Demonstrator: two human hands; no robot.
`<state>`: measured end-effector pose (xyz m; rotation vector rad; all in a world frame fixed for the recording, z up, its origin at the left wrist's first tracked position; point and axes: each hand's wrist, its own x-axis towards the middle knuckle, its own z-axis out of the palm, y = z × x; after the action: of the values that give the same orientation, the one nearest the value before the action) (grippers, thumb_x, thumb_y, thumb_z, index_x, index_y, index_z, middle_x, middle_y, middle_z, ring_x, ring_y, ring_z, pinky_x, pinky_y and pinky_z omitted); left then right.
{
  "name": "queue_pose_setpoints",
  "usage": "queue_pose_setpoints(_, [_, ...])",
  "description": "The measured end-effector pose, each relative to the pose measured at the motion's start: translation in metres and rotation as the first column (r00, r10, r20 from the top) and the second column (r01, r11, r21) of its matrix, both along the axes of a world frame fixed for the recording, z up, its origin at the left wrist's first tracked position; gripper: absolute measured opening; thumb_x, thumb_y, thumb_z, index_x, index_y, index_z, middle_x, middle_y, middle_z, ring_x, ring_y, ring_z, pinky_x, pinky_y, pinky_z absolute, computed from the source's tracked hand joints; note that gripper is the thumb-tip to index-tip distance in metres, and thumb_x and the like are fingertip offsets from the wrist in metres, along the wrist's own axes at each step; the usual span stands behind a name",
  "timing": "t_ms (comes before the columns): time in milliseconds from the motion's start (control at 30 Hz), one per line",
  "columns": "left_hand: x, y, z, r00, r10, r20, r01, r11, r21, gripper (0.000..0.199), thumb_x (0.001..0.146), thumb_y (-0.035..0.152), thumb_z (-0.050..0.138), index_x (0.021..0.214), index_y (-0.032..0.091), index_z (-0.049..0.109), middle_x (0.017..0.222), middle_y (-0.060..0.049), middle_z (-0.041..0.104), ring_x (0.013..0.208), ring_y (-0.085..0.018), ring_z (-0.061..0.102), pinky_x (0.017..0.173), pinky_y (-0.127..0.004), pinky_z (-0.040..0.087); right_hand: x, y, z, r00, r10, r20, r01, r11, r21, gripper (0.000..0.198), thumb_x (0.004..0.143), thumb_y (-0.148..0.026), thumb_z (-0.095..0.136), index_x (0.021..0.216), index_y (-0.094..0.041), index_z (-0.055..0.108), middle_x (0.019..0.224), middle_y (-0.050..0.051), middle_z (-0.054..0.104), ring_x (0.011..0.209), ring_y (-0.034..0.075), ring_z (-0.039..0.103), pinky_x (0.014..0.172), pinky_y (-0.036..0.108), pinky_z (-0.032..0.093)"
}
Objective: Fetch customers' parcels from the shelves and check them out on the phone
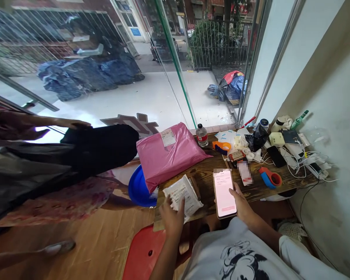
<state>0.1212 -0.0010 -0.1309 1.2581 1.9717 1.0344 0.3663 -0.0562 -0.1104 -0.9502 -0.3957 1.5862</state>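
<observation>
- Gripping a lit phone (224, 194), the right hand (239, 203) has its thumb over the screen's right edge and its fingers behind; the screen faces up toward the wearer.
- Left hand (172, 216): stretched forward at the near edge of a white packet (183, 194), fingers parted and grasping nothing; whether they touch it, I cannot tell.
- The packet lies flat at the left end of a dark wooden bench (203, 169), left of the phone.
- The room has a tan floor (105, 245), a pale wall (338, 128) on the right, and glass panels ahead showing a paved area with blue-wrapped piles (90, 74).
- Just beyond the packet, a large pink parcel (172, 155) overhangs the bench's left edge, partly above a blue basin (135, 190).
- Beyond the phone: a bottle (202, 138), an orange tape cutter (222, 147), papers and clutter. To its right: a red-and-blue tape cutter (270, 179), a black phone (276, 156) and tangled cables.
- A red stool (142, 252) stands below the left forearm.
- At left, another person's hand (77, 123) is at a black bag (105, 146).
</observation>
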Motion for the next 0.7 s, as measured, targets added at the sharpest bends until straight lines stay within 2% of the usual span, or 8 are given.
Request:
queue_pose_setpoints(67, [0.028, 0.002, 0.029, 0.964, -0.166, 0.206, 0.167, 0.986, 0.015, 0.076, 0.070, 0.073, 0.064, 0.118, 0.015, 0.070, 0.116, -0.021, 0.072, 0.115, -0.040, 0.064, 0.099, -0.050, 0.050, -0.003, 0.000, -0.005, 0.999, 0.003, 0.037, -0.003, 1.000, -0.003, 0.067, 0.070, -0.073, 0.079, 0.114, -0.031, 0.054, 0.113, 0.006, 0.075, 0.106, 0.036, 0.072, 0.092, 0.053, 0.057])
queue_pose_setpoints(133, [0.055, 0.006, 0.053, 0.852, -0.298, 0.431, 0.351, 0.935, -0.047, 0.066, 0.069, 0.076, 0.062, 0.098, 0.018, 0.077, 0.099, -0.015, 0.078, 0.102, -0.036, 0.069, 0.093, -0.045, 0.052, -0.005, 0.000, -0.008, 0.994, -0.003, 0.111, 0.002, 1.000, 0.008, 0.065, 0.072, -0.079, 0.074, 0.111, -0.029, 0.057, 0.110, 0.006, 0.075, 0.107, 0.033, 0.069, 0.095, 0.051, 0.054])
queue_pose_setpoints(200, [0.076, 0.011, 0.068, 0.764, -0.330, 0.554, 0.459, 0.882, -0.107, 0.058, 0.067, 0.074, 0.063, 0.078, 0.019, 0.077, 0.082, -0.012, 0.077, 0.090, -0.034, 0.070, 0.084, -0.042, 0.054, -0.006, 0.000, -0.010, 0.983, -0.009, 0.182, 0.003, 0.999, 0.037, 0.066, 0.075, -0.083, 0.069, 0.111, -0.029, 0.060, 0.112, 0.006, 0.074, 0.112, 0.032, 0.066, 0.099, 0.048, 0.052])
queue_pose_setpoints(233, [0.083, 0.013, 0.073, 0.748, -0.331, 0.576, 0.480, 0.868, -0.125, 0.054, 0.066, 0.072, 0.064, 0.071, 0.019, 0.075, 0.075, -0.011, 0.075, 0.084, -0.032, 0.069, 0.079, -0.040, 0.053, -0.006, 0.000, -0.010, 0.979, -0.010, 0.205, -0.001, 0.999, 0.054, 0.065, 0.076, -0.084, 0.067, 0.112, -0.029, 0.061, 0.114, 0.006, 0.074, 0.117, 0.031, 0.063, 0.101, 0.047, 0.051])
queue_pose_setpoints(333, [0.093, 0.017, 0.076, 0.756, -0.343, 0.558, 0.492, 0.859, -0.139, 0.046, 0.063, 0.066, 0.069, 0.057, 0.020, 0.070, 0.060, -0.007, 0.067, 0.069, -0.026, 0.063, 0.068, -0.034, 0.049, -0.006, -0.001, -0.010, 0.972, 0.002, 0.235, -0.025, 0.995, 0.094, 0.063, 0.078, -0.084, 0.066, 0.111, -0.030, 0.064, 0.120, 0.007, 0.072, 0.126, 0.031, 0.058, 0.107, 0.046, 0.047])
queue_pose_setpoints(433, [0.093, 0.019, 0.073, 0.744, -0.356, 0.566, 0.516, 0.844, -0.147, 0.048, 0.059, 0.067, 0.074, 0.052, 0.021, 0.066, 0.057, -0.006, 0.065, 0.062, -0.022, 0.059, 0.064, -0.032, 0.046, -0.006, -0.001, -0.010, 0.971, 0.026, 0.236, -0.051, 0.994, 0.098, 0.064, 0.079, -0.084, 0.064, 0.113, -0.030, 0.064, 0.116, 0.008, 0.073, 0.127, 0.033, 0.058, 0.107, 0.048, 0.046])
queue_pose_setpoints(600, [0.089, 0.019, 0.069, 0.733, -0.315, 0.603, 0.494, 0.856, -0.152, 0.042, 0.061, 0.064, 0.068, 0.057, 0.022, 0.067, 0.064, -0.009, 0.071, 0.074, -0.029, 0.067, 0.073, -0.037, 0.051, -0.004, -0.001, -0.014, 0.974, 0.043, 0.223, -0.058, 0.996, 0.062, 0.068, 0.073, -0.087, 0.067, 0.111, -0.031, 0.064, 0.116, 0.008, 0.074, 0.130, 0.033, 0.056, 0.111, 0.049, 0.042])
queue_pose_setpoints(700, [0.092, 0.017, 0.068, 0.723, -0.308, 0.618, 0.487, 0.862, -0.140, 0.037, 0.062, 0.058, 0.066, 0.063, 0.022, 0.069, 0.070, -0.009, 0.073, 0.082, -0.031, 0.069, 0.079, -0.039, 0.052, -0.004, 0.000, -0.017, 0.971, 0.055, 0.234, -0.069, 0.996, 0.050, 0.069, 0.074, -0.087, 0.067, 0.114, -0.031, 0.064, 0.116, 0.008, 0.074, 0.125, 0.033, 0.059, 0.109, 0.048, 0.044])
